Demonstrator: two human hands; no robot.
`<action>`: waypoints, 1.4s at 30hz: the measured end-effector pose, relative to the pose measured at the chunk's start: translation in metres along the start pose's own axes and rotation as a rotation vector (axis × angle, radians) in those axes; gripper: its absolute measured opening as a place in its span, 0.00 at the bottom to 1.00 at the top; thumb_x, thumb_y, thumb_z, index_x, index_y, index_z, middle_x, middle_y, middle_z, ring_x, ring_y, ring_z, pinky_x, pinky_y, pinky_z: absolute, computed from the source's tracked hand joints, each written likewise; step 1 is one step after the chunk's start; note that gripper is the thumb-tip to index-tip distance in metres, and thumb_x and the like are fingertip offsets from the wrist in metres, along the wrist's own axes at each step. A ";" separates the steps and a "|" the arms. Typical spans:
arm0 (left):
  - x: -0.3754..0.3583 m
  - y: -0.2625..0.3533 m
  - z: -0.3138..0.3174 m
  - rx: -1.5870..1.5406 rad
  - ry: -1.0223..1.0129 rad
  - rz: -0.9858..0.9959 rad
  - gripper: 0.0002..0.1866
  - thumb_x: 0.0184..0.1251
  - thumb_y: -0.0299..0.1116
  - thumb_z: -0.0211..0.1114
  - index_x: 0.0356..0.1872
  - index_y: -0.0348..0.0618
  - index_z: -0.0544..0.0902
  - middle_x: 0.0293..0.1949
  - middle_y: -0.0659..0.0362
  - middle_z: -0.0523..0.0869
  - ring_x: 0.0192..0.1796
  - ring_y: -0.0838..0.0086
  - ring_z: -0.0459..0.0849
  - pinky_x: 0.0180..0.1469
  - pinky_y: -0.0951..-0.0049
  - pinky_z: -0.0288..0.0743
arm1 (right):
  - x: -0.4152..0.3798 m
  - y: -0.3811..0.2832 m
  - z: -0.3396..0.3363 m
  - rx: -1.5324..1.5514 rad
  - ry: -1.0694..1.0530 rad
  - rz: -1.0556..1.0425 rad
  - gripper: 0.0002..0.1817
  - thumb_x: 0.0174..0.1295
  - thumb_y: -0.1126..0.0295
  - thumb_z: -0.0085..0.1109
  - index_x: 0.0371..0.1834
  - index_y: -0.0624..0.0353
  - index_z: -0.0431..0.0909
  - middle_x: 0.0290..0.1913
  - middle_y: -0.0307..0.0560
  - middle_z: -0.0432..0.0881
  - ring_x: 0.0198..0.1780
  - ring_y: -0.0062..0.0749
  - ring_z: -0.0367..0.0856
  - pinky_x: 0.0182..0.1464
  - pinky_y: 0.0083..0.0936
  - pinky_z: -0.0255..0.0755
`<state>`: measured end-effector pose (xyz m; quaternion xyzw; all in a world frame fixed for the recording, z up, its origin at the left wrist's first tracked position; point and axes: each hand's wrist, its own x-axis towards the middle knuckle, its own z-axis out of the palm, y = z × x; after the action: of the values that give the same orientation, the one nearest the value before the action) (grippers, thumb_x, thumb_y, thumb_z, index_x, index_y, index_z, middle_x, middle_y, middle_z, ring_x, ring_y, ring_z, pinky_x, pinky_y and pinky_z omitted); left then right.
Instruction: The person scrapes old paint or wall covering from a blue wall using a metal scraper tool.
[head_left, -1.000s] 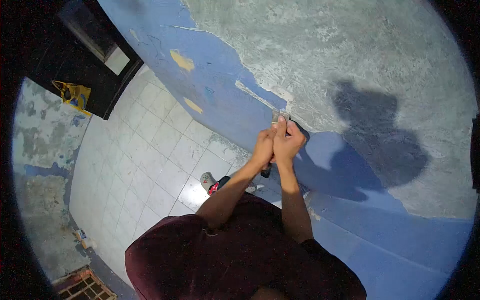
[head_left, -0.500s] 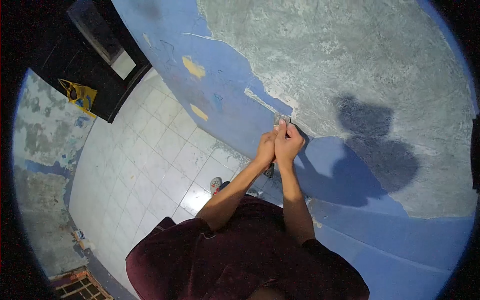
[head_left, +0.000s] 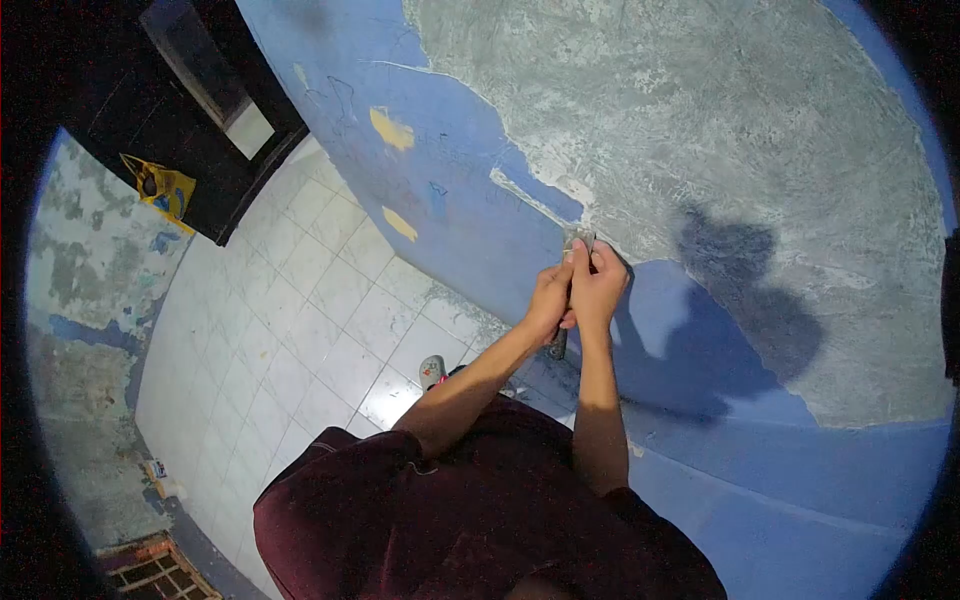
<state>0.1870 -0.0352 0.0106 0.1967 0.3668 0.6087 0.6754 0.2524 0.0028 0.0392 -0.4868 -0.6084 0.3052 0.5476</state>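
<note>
Both my hands grip one paint scraper [head_left: 557, 346], its dark handle end sticking out below them. Its flat grey blade lies against the wall where blue paint [head_left: 470, 170] meets bare grey plaster [head_left: 690, 110]. My left hand [head_left: 547, 300] is wrapped round the handle. Close beside it, my right hand [head_left: 600, 290] is closed with its thumb near the blade. The fingers hide the middle of the scraper. Just above the blade runs a ragged paint edge with a pale scraped strip [head_left: 530, 197].
White floor tiles [head_left: 320, 290] spread at the left, with a grey shoe [head_left: 432, 371] showing near my left forearm. A yellow bag [head_left: 165, 192] hangs by the dark doorway. Lower left is a lattice [head_left: 165, 572]. My shadow [head_left: 740, 300] falls on the wall.
Both hands and the scraper have shifted slightly to the right along the paint edge. More of the handle end shows below my hands.
</note>
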 end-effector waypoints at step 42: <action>0.013 0.024 -0.010 0.133 0.200 0.097 0.23 0.76 0.48 0.52 0.34 0.37 0.84 0.28 0.61 0.83 0.29 0.79 0.80 0.31 0.78 0.73 | -0.001 -0.001 0.035 -0.262 0.107 -0.015 0.13 0.63 0.64 0.60 0.27 0.63 0.81 0.23 0.57 0.81 0.24 0.50 0.81 0.30 0.38 0.69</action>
<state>0.1631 -0.0195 0.0179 0.1969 0.4621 0.6316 0.5906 0.2181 0.0069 0.0319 -0.5649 -0.6166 0.1926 0.5134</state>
